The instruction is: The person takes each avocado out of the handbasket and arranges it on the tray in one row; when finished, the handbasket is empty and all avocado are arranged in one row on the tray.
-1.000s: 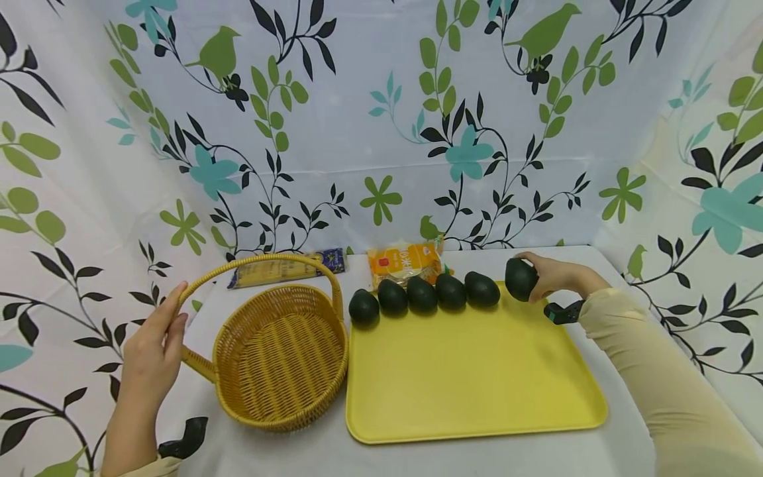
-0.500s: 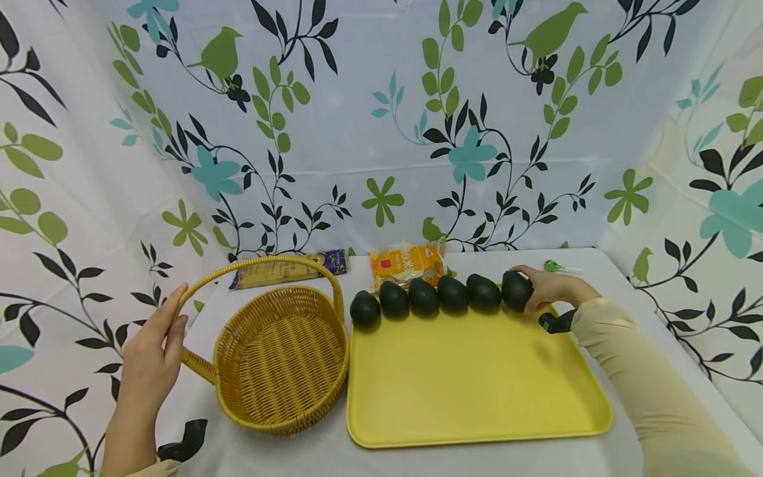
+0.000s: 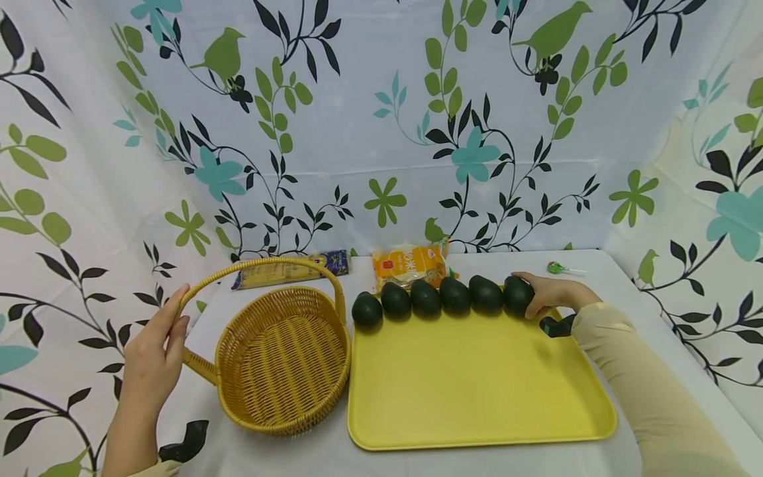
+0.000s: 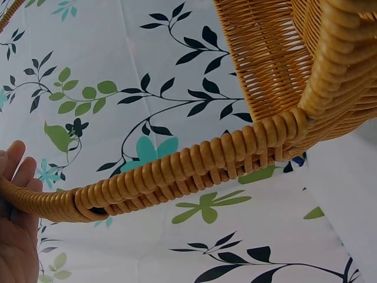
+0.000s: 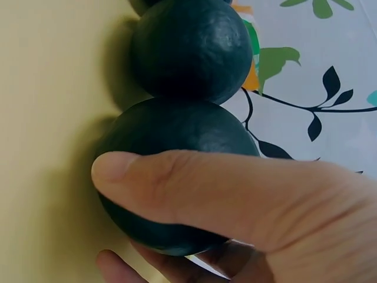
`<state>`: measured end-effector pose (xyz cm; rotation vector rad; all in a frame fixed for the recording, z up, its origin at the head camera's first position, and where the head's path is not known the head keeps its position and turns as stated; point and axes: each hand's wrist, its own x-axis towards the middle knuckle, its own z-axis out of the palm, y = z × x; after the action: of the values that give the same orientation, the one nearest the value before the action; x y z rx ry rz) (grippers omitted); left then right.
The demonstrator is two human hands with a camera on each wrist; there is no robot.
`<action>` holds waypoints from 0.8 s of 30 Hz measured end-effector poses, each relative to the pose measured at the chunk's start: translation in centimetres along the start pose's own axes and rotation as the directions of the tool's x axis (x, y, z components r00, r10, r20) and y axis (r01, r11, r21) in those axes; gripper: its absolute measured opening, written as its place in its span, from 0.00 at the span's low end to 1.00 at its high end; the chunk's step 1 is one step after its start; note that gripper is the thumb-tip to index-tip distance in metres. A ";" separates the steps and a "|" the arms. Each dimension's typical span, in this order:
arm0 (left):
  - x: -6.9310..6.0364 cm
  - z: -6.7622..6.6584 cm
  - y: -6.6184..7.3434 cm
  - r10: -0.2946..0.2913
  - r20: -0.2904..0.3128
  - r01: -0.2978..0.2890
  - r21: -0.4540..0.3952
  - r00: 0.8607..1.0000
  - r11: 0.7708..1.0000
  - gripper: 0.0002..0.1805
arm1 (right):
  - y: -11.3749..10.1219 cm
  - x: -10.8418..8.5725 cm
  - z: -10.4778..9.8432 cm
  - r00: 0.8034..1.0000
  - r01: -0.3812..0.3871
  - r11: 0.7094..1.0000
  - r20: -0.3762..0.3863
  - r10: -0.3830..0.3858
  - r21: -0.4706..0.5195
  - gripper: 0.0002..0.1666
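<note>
My right hand (image 3: 550, 293) holds a dark green avocado (image 3: 517, 296) at the right end of a row along the far edge of the yellow tray (image 3: 477, 384). In the right wrist view, the thumb (image 5: 177, 180) lies across this avocado (image 5: 188, 127), which touches its neighbour (image 5: 191, 50). Several more avocados (image 3: 426, 298) stand side by side to its left. On the left, my left hand (image 3: 156, 351) grips the raised handle (image 3: 262, 262) of a round wicker basket (image 3: 283, 364), whose inside shows bare. Close up, the handle (image 4: 177, 171) passes between the thumb and fingers.
Behind the basket lies a long yellow and blue packet (image 3: 292, 269). An orange packet (image 3: 410, 265) sits behind the avocados. A green lollipop (image 3: 557, 267) is at the back right of the white table (image 3: 507, 260). Patterned cloth (image 3: 334, 146) hangs behind.
My right hand has moved down and slightly left, bringing its avocado from above the tray to the row's right end. The lollipop has come into sight. My left hand and the basket stay put.
</note>
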<state>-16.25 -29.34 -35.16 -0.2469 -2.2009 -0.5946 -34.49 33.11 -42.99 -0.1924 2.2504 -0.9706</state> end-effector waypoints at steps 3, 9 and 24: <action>-0.1 0.0 0.0 -0.003 -0.001 0.003 0.002 1.000 1.000 0.29 | 0.0 -0.1 0.1 1.000 -0.004 1.000 -0.007 0.004 0.001 0.68; -0.1 0.0 0.1 -0.011 -0.007 0.011 0.009 1.000 1.000 0.29 | -0.1 0.2 0.2 1.000 0.000 0.999 -0.031 -0.001 -0.040 0.68; -0.3 0.0 -0.1 0.003 -0.010 -0.003 0.003 1.000 1.000 0.29 | -0.3 -0.2 0.2 0.996 0.027 0.992 -0.082 -0.037 -0.121 0.66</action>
<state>-16.11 -29.43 -35.42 -0.2455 -2.1908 -0.5898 -34.24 32.81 -42.80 -0.2450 2.3911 -0.8757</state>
